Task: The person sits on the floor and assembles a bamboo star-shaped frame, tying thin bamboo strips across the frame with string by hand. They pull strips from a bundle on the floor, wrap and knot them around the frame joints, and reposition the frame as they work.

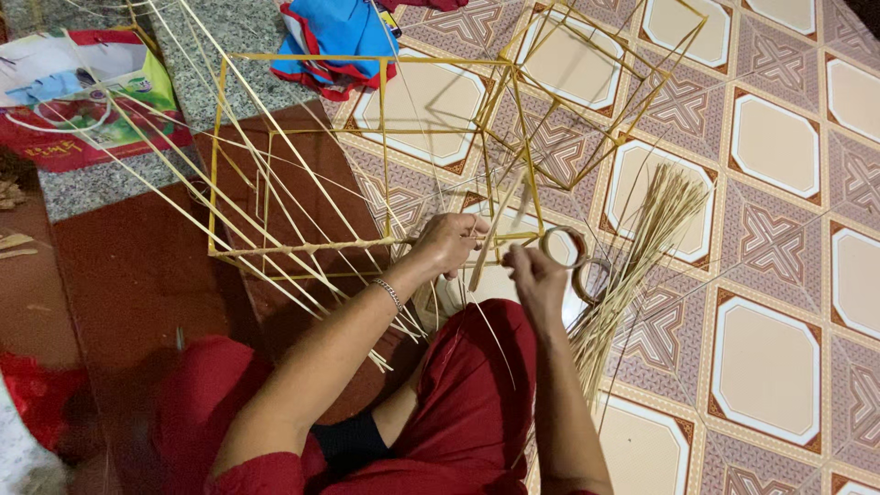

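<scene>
Your frame of sticks reads pale yellow throughout; the loose bundle of straws beside it is a duller straw-tan. Floor tiles show cream octagons bordered in red-brown, set among mauve squares with white cross motifs. Your trousers are deep red, the cloth blue with red edging, the bag red, green and white.

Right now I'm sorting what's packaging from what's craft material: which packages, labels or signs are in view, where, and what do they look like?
Plastic bag: top left on the grey speckled floor, behind the bamboo frame; flat, crumpled, white and green with red edges and printed pictures.
No other packages, signs or screens show.
</scene>
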`<action>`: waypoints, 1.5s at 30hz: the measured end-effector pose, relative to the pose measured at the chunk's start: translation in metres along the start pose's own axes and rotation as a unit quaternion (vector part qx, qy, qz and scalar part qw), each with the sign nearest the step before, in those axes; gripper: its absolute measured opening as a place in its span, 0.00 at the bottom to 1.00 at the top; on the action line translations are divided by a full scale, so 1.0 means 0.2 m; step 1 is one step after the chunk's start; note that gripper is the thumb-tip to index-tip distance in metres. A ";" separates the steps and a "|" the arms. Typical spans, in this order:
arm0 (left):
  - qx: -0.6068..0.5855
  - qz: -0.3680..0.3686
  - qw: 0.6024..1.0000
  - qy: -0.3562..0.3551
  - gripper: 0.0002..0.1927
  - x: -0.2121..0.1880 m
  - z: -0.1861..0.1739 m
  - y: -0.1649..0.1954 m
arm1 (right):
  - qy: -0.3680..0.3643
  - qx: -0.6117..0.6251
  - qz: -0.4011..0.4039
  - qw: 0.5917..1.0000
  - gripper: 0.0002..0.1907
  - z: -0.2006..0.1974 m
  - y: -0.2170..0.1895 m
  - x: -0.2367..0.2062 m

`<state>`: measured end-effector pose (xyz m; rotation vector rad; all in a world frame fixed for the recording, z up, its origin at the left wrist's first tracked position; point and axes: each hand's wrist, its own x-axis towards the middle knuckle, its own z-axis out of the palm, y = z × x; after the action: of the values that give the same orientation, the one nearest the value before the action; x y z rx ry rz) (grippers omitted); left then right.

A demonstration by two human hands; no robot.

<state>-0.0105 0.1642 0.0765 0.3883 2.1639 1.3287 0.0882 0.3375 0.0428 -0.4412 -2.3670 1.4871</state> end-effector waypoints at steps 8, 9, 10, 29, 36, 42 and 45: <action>0.026 -0.022 0.999 -0.001 0.24 -0.02 -0.02 0.05 | -0.054 -0.108 -0.086 0.989 0.11 0.11 0.21 -0.07; 0.026 -0.024 0.999 0.004 0.24 -0.02 -0.02 0.04 | -0.049 -0.109 -0.043 0.992 0.11 0.10 0.25 -0.08; 0.027 -0.007 1.000 0.013 0.24 -0.02 -0.02 0.04 | -0.045 -0.110 0.001 0.993 0.11 0.09 0.29 -0.09; 0.085 0.127 0.983 0.098 0.28 0.05 0.05 -0.13 | 0.019 -0.252 0.164 0.954 0.14 -0.16 -0.01 -0.42; -0.128 0.069 0.986 0.078 0.26 -0.18 -0.14 -0.03 | 0.020 -0.227 -0.204 0.952 0.10 -0.16 0.08 -0.37; -0.311 0.264 0.849 0.337 0.08 -0.28 -0.54 -0.11 | 0.017 -0.252 -0.019 0.967 0.16 -0.12 0.16 -0.31; -0.329 0.280 0.847 0.308 0.05 -0.32 -0.56 -0.12 | -0.016 -0.286 -0.020 0.958 0.19 -0.11 0.18 -0.25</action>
<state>-0.0257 0.0382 0.1141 0.3466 1.9084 2.7242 0.1453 0.3493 0.0137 -0.4941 -2.7925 0.7689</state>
